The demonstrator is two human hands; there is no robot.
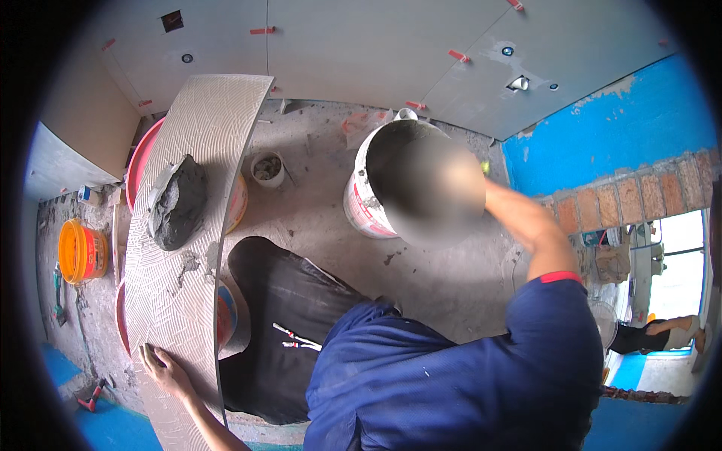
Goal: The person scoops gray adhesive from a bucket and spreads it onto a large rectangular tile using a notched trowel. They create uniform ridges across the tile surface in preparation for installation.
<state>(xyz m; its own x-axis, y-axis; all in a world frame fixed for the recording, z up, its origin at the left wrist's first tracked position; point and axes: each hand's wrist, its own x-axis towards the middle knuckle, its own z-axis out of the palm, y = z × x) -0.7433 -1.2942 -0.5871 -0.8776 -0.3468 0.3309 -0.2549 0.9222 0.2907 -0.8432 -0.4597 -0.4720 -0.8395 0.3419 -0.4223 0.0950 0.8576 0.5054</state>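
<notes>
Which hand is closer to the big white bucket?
Right: the right hand is blurred at the mouth of the big white bucket. The left hand is farther off, at the left edge of the ridged tile.

Mortar (179,204) lies on the tile (167,304), with a bucket (362,197) to its right

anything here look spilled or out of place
Dark specks, possibly dropped mix, dirty the floor near the white bucket. A ragged smear sits apart from the grey heap, breaking the combed lines on the ridged panel. The right hand is oddly blurred, so its grip is unclear.
</notes>
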